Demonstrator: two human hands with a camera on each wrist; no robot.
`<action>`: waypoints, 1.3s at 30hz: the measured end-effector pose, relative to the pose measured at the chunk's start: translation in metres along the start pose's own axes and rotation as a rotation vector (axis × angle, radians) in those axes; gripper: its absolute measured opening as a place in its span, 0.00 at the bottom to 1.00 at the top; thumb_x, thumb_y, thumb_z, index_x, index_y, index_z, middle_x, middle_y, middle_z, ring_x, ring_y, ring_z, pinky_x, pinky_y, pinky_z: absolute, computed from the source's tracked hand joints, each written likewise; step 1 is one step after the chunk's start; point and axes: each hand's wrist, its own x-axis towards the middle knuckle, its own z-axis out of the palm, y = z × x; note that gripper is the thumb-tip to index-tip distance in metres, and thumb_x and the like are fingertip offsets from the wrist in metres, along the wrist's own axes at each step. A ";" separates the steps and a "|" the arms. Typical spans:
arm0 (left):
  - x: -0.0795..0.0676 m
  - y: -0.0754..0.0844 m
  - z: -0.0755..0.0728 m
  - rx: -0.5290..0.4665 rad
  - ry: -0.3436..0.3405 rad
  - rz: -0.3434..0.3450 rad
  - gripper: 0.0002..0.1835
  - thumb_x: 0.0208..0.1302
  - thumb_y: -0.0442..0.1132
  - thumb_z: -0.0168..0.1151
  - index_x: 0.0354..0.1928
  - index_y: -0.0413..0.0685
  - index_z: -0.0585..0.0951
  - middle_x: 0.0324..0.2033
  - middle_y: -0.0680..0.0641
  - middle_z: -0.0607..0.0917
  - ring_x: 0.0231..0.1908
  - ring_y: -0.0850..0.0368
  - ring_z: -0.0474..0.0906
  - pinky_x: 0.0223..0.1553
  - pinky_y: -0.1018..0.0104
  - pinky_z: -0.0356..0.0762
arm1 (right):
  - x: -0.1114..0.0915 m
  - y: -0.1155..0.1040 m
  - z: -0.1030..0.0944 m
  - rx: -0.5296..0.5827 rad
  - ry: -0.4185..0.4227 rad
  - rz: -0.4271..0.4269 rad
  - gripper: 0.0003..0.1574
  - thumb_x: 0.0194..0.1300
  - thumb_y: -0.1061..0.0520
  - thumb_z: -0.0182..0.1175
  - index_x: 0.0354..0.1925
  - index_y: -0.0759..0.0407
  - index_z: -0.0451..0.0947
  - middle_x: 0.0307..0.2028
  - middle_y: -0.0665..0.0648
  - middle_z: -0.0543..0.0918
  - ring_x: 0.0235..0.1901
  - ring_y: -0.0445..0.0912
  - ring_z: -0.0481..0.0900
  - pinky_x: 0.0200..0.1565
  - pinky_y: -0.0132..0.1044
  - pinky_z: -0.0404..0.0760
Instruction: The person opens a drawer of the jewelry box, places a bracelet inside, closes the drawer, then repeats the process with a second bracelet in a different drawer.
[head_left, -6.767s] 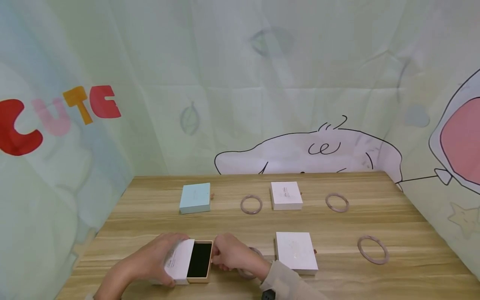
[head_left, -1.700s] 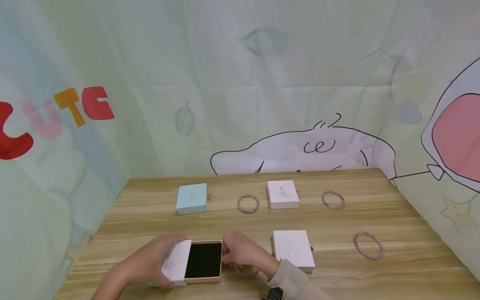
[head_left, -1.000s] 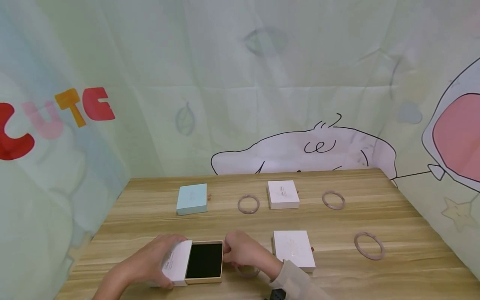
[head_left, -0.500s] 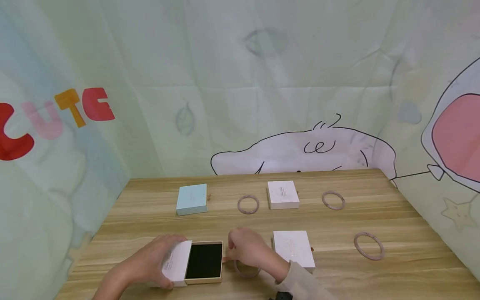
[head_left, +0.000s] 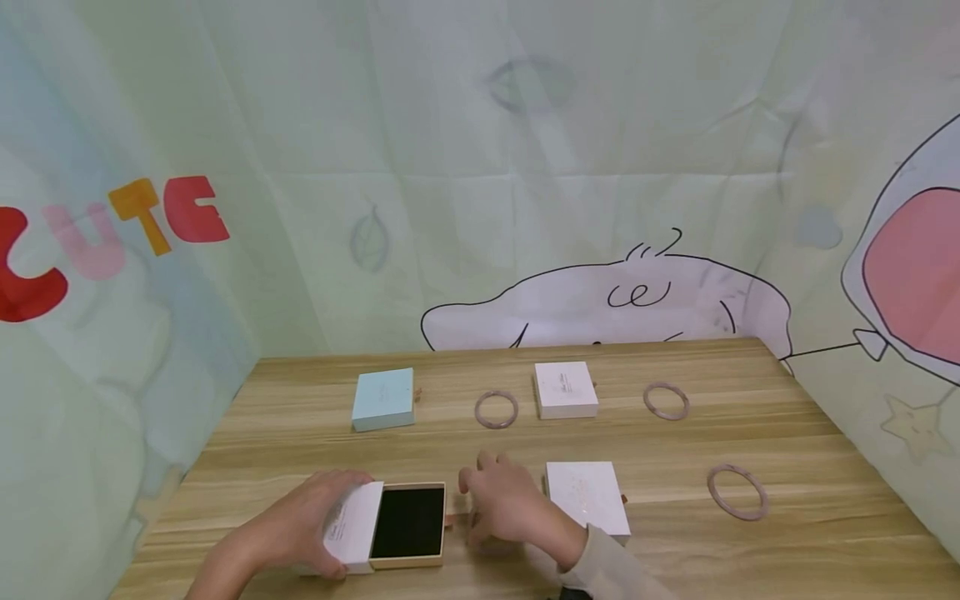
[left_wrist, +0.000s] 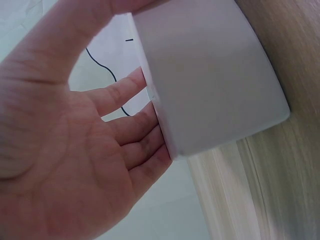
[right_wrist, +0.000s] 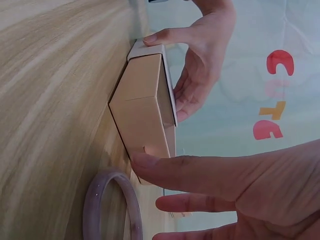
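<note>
R hand (head_left: 510, 504) has come off the brown pull tab (head_left: 449, 521) since approx half a sec ago & shifted a bit right; drawer (head_left: 408, 562) & L hand (head_left: 307, 521) look unmoved on my feed. I've got R hand w/ fingers & thumb spread, by the near bangle (right_wrist: 91, 210); can't tell from here if they touch, as the hand covers part of it & the head view's blurry there. That bangle's on the table (head_left: 315, 446), just right of the drawer. L hand grips the white sleeve (head_left: 356, 525), thumb on near side, fingers on far side. Drawer's slid partway out the sleeve's right end, black pad (head_left: 409, 522) showing; tab sticks out past its right wall. Right of R hand I see the front white box (head_left: 587, 498), then the front-right bangle (head_left: 745, 517), well apart. Back row, L to R: blue box (head_left: 384, 398), back-left bangle (head_left: 497, 426), back white box (head_left: 566, 387), back-right bangle (head_left: 670, 417). Behind, pale green cloth (head_left: 330, 125) w/ red, pink & orange letters.
</note>
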 end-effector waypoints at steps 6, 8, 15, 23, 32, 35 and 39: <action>0.001 0.001 -0.001 -0.017 -0.021 -0.019 0.55 0.26 0.46 0.87 0.63 0.42 0.72 0.57 0.44 0.76 0.49 0.49 0.70 0.47 0.55 0.73 | -0.001 0.001 0.001 0.008 -0.045 0.014 0.38 0.34 0.48 0.85 0.45 0.51 0.81 0.38 0.51 0.74 0.38 0.47 0.72 0.31 0.39 0.73; 0.001 0.001 -0.002 -0.012 -0.021 -0.016 0.55 0.26 0.47 0.87 0.64 0.43 0.72 0.57 0.45 0.76 0.49 0.49 0.70 0.46 0.55 0.74 | -0.002 0.001 0.001 -0.006 -0.047 0.007 0.39 0.32 0.48 0.86 0.45 0.51 0.80 0.38 0.51 0.74 0.38 0.47 0.72 0.30 0.39 0.73; 0.002 0.001 -0.002 -0.001 -0.007 -0.001 0.54 0.26 0.46 0.87 0.63 0.42 0.72 0.56 0.46 0.76 0.48 0.50 0.71 0.45 0.57 0.73 | -0.004 0.004 0.004 -0.032 -0.043 -0.020 0.39 0.27 0.50 0.87 0.41 0.49 0.79 0.37 0.52 0.72 0.36 0.47 0.70 0.27 0.39 0.73; 0.001 0.000 -0.001 -0.011 -0.014 -0.015 0.54 0.26 0.46 0.87 0.63 0.43 0.72 0.55 0.46 0.76 0.48 0.51 0.70 0.46 0.57 0.73 | -0.005 0.004 0.007 -0.033 -0.048 -0.021 0.39 0.24 0.52 0.87 0.39 0.50 0.79 0.38 0.53 0.73 0.37 0.47 0.70 0.25 0.37 0.73; 0.000 -0.001 0.000 -0.003 0.002 0.003 0.54 0.25 0.46 0.87 0.62 0.43 0.72 0.55 0.46 0.76 0.47 0.52 0.71 0.45 0.58 0.74 | -0.004 0.004 0.009 -0.011 -0.051 -0.012 0.38 0.23 0.55 0.87 0.36 0.51 0.77 0.35 0.51 0.71 0.35 0.46 0.68 0.25 0.36 0.71; 0.000 0.000 0.000 -0.013 -0.003 -0.002 0.54 0.25 0.46 0.87 0.63 0.42 0.72 0.55 0.45 0.76 0.48 0.51 0.71 0.46 0.57 0.74 | -0.004 0.004 0.009 0.002 -0.056 -0.005 0.38 0.23 0.56 0.86 0.36 0.51 0.77 0.34 0.51 0.71 0.35 0.46 0.68 0.24 0.36 0.71; 0.000 0.001 -0.001 -0.030 -0.018 -0.021 0.55 0.26 0.46 0.87 0.63 0.42 0.71 0.56 0.44 0.76 0.49 0.50 0.70 0.46 0.56 0.74 | -0.004 0.004 0.008 0.013 -0.058 0.001 0.37 0.22 0.58 0.85 0.35 0.51 0.76 0.34 0.51 0.70 0.35 0.46 0.67 0.23 0.36 0.71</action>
